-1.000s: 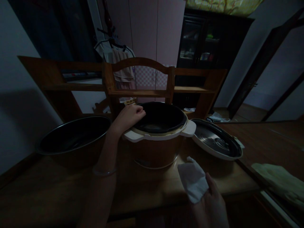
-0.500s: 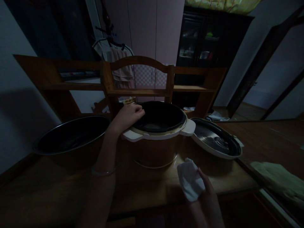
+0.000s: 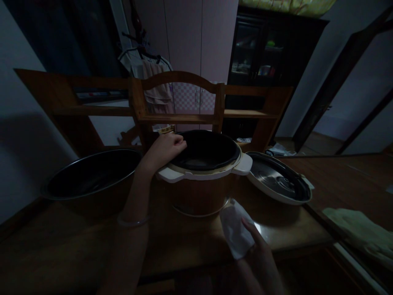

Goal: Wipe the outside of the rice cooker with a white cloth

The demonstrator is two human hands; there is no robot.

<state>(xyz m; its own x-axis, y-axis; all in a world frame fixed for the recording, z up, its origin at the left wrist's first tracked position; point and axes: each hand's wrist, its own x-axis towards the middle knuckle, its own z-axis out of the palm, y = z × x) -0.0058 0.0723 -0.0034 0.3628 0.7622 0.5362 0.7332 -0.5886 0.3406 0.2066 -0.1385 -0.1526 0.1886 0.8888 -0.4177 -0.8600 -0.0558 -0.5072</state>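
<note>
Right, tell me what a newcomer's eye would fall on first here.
Probably the white-rimmed cooker, lidless at the middle of the table, the left hand at its left rim. Next, the white cloth or tissue in the right hand, nearer the camera. The dark bowl stands left, the upturned lid right.

Dim, cool light fills the room, and the curtain [image 3: 61, 37] at 10 o'clock sinks almost to black. A broad, soft shadow lies on the wall [image 3: 24, 110] at 9 o'clock. The strongest glare sits on the table [image 3: 287, 233] between 4 and 5 o'clock, beside the slightly blurred right hand [image 3: 260, 262]. Fainter gleams mark the lid [image 3: 273, 180]. Wide-angle distortion tilts the door frame [image 3: 334, 82] at 2 o'clock.
</note>
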